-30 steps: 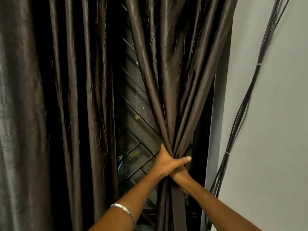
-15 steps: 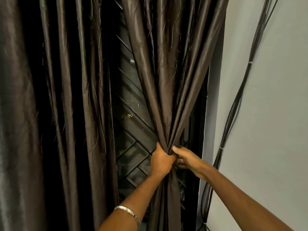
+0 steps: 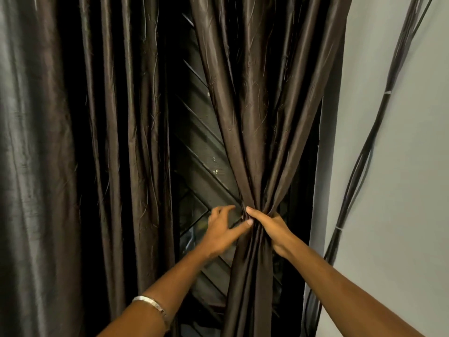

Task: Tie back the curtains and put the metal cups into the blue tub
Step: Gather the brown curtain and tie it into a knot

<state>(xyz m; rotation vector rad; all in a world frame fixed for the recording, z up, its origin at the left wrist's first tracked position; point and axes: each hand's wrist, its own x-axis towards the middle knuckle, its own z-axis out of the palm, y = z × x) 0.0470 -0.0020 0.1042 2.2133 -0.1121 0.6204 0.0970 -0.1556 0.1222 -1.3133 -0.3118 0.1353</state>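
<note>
The right curtain point(image 3: 257, 113), dark brown and shiny, is gathered into a tight bunch at mid height. My right hand point(image 3: 272, 227) is wrapped around that bunch from the right side. My left hand point(image 3: 222, 232) is just left of the bunch with fingers spread, its thumb tip touching the fabric. The left curtain point(image 3: 116, 142) hangs loose in long folds. No metal cups or blue tub are in view.
A dark window grille with diagonal bars point(image 3: 199, 152) shows in the gap between the curtains. A grey wall point(image 3: 401, 190) stands on the right, with a bundle of black cables point(image 3: 364, 156) running down it.
My left hand let go of the gathered curtain and opened to its left. My right hand came from behind and took the grip on the bunch.
</note>
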